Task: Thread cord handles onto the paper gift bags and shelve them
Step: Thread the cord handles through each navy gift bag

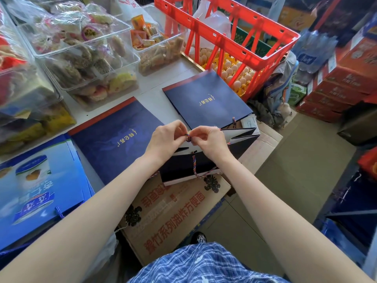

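A dark navy paper gift bag (240,137) stands partly opened in front of me, its white inside showing. My left hand (165,137) and my right hand (210,139) meet at its top edge and both pinch the end of a twisted multicoloured cord (188,137). A second length of the same cord (195,167) hangs down the bag's near face. Two flat navy bags with gold lettering lie on the counter: one (114,137) to the left, another (206,99) behind the hands, with a cord end at its corner.
Clear plastic bins of packaged snacks (81,48) fill the counter's left and back. A red crate (230,33) sits over trays of eggs. A blue printed carton (36,180) lies at left, a brown cardboard box (175,209) below the bag. Red cartons (336,86) are stacked at right.
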Tool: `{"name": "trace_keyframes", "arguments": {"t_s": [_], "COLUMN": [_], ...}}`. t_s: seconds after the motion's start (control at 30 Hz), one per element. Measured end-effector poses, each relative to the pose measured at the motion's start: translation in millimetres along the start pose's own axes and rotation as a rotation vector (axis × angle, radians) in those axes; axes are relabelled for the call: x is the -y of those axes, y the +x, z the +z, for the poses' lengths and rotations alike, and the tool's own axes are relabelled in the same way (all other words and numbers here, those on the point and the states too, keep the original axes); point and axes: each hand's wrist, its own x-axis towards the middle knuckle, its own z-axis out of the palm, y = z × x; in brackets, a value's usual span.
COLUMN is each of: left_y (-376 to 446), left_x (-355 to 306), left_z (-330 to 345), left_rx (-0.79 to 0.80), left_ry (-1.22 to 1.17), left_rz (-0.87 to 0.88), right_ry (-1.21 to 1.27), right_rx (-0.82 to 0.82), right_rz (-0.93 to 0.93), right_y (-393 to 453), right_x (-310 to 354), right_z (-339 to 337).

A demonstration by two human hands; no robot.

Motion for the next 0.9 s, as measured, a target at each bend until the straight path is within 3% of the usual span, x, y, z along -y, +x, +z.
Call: {"name": "trace_keyframes", "arguments": {"t_s": [0.17, 0.37, 0.57, 0.67, 0.77, 0.9], "left_y": [7.6, 13.9, 13.2, 15.4, 16.6, 31.4], "left_x": [1.1, 3.5, 5.4, 18.6, 14.3, -3.6], "left_z": [-4.8, -4.8, 1.9, 1.1, -0.6, 0.1], "left_rx": [0.117, 0.125, 0.122, 0.114, 0.362, 0.512], "left_ry": [-0.081, -0.115, -0.219, -0.240, -0.059, -0.222], "left_rz": [-0.020, -0.085, -0.113, -0.313, -0.535, -0.675], "right_ry": [-0.029, 0.169, 0.098, 0.066, 0.006, -0.037], "right_rx": [0.009, 0.100, 0.004, -0.056, -0.087, -0.099], "right_rz": [-0.020, -0.009, -0.093, -0.161, -0.233, -0.313], "right_y": [4.1, 0.3, -2.3, -4.0, -2.8, -5.2], "right_x": [-2.2, -4.8, -9.1, -12.6, -15.8, -17.8], "right_z": [-1.6, -4.5, -2.5, -6.5, -8.1, -1.8]}}
